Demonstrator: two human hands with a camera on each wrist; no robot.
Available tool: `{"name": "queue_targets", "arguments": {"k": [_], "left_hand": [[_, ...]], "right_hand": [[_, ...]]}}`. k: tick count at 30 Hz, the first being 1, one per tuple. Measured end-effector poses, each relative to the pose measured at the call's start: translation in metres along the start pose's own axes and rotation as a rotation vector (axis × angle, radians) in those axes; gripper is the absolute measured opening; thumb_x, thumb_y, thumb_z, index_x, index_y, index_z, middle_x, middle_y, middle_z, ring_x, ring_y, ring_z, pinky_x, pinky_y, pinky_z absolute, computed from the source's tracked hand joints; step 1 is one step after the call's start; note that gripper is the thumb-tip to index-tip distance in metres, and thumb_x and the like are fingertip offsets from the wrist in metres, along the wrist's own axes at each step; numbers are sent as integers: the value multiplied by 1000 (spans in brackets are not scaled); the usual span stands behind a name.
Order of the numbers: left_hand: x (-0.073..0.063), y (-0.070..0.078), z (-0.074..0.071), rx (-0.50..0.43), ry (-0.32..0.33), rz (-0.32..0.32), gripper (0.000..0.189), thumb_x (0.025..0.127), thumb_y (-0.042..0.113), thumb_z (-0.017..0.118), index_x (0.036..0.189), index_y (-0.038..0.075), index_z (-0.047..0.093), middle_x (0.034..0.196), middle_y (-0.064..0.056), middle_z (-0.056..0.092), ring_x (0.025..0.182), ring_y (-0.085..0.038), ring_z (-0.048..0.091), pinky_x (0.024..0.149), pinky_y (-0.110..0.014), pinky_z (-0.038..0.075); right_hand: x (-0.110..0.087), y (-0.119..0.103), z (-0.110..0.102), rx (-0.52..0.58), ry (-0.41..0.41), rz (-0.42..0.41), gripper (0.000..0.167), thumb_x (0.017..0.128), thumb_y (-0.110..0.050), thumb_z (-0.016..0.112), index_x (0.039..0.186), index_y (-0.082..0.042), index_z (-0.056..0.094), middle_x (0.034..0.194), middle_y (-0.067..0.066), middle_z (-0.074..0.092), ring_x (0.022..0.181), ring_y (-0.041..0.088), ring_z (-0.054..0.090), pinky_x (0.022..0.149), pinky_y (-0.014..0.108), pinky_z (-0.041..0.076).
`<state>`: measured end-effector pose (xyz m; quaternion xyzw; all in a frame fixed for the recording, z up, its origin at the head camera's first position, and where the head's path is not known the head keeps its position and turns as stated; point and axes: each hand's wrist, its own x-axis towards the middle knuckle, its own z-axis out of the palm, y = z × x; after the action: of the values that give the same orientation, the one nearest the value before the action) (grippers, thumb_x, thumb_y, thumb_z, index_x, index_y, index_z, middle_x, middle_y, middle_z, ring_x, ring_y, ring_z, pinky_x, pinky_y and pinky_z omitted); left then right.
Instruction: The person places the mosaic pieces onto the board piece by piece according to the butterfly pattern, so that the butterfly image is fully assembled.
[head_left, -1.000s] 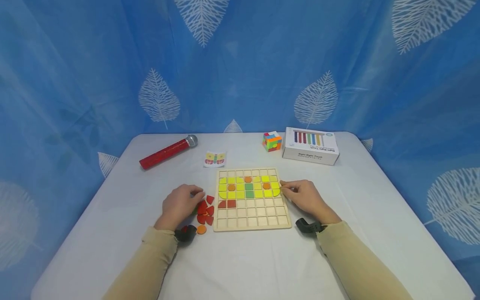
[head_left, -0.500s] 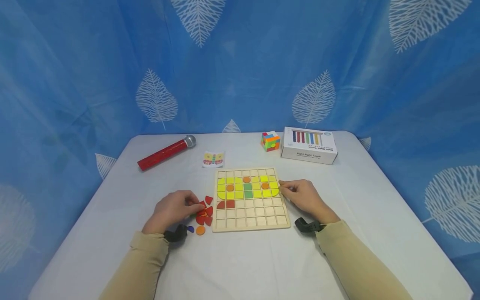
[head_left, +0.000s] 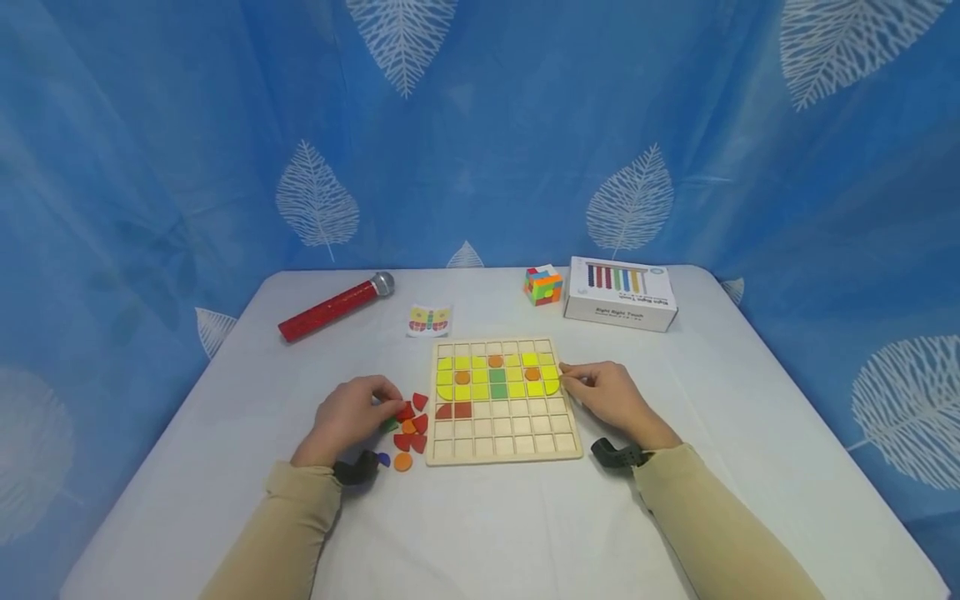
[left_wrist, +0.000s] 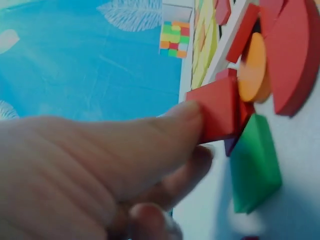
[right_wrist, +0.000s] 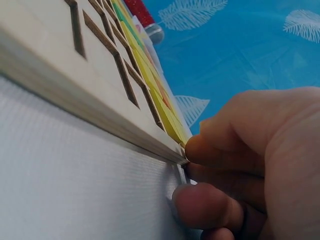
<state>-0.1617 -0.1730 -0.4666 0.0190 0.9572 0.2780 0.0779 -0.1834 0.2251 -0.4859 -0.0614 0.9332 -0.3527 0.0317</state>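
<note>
My left hand (head_left: 348,418) pinches a red square block (left_wrist: 219,109) between thumb and fingers, over a small heap of loose pieces left of the board. The heap holds several red pieces (head_left: 419,424), a green piece (left_wrist: 256,165) and an orange disc (left_wrist: 252,70). My right hand (head_left: 613,402) grips the right edge of the wooden grid board (head_left: 506,447) with curled fingers. Yellow pieces (head_left: 480,389), green squares (head_left: 498,382), orange discs (head_left: 462,377) and two red pieces (head_left: 462,409) lie in the board's upper and middle cells.
A picture card (head_left: 430,320) with a similar coloured pattern lies behind the board. Farther back are a red toy microphone (head_left: 330,311), a puzzle cube (head_left: 543,286) and a white box (head_left: 620,296). A second orange disc (head_left: 402,462) and a blue piece (head_left: 384,459) lie near the left wrist.
My left hand has drawn back slightly to the left over the heap and now pinches a red square block. The right hand stays at the board's edge.
</note>
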Motion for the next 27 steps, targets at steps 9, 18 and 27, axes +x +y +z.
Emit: {"name": "queue_targets", "arguments": {"k": [9, 18, 27], "left_hand": [[-3, 18, 13, -174, 62, 5, 21, 92, 35, 78, 105, 21, 70, 95, 3, 69, 79, -19, 59, 66, -30, 52], [-5, 56, 32, -172, 61, 144, 14, 91, 32, 79, 102, 24, 76, 89, 8, 69, 74, -17, 56, 60, -28, 49], [10, 75, 52, -125, 14, 173, 8, 92, 35, 76, 98, 29, 75, 95, 11, 68, 90, -16, 58, 75, -32, 48]], "right_hand": [[-4, 6, 5, 4, 12, -4, 26, 99, -30, 66, 115, -15, 79, 137, 1, 68, 112, 26, 66, 77, 35, 42], [-3, 6, 5, -11, 15, -16, 27, 100, -31, 65, 118, -15, 78, 137, 0, 67, 132, 33, 60, 88, 38, 46], [0, 2, 2, -11, 18, 2, 28, 100, -30, 65, 119, -14, 77, 138, 1, 68, 124, 32, 63, 80, 35, 44]]}}
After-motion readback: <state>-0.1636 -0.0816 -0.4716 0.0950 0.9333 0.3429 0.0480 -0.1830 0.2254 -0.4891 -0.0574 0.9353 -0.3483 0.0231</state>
